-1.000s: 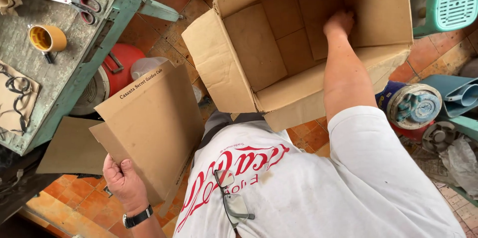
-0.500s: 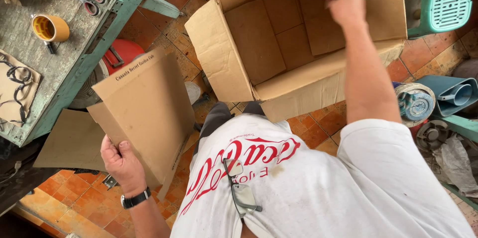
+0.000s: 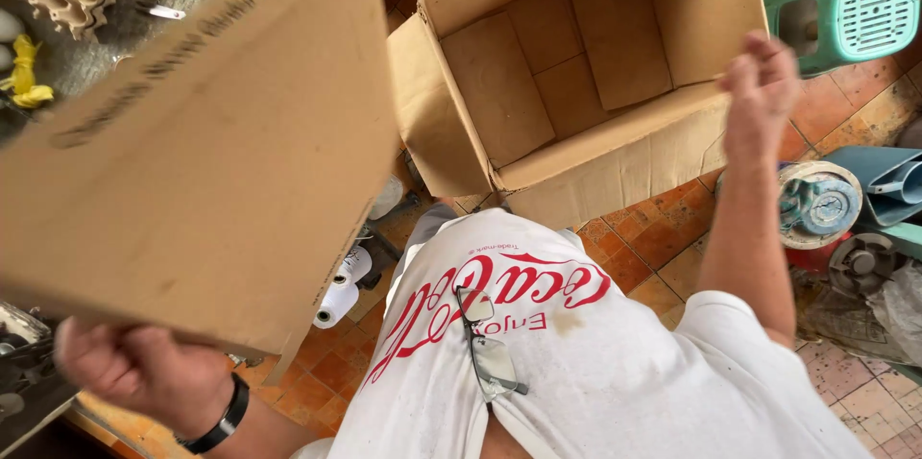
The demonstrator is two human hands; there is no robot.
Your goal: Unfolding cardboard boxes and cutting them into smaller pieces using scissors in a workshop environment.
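While left hand (image 3: pixel 144 368) grips cardboard sheet (image 3: pixel 202 152), right hand (image 3: pixel 759 84) hovers free nr box rim (image 3: pixel 615 137).

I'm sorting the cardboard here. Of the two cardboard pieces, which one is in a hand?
The flat cardboard sheet, gripped at its lower edge by the left hand. The open cardboard box sits on the tiled floor, untouched; the right hand is raised beside it, holding nothing.

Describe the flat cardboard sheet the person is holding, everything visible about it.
The cardboard sheet is plain brown corrugated board, flat and unfolded, with a line of dark printing near one edge. It is raised and tilted, filling the left of the view and hiding much of the bench behind it. The left hand grips its lower edge; nothing else touches it. The right hand is apart from it, near the open cardboard box.
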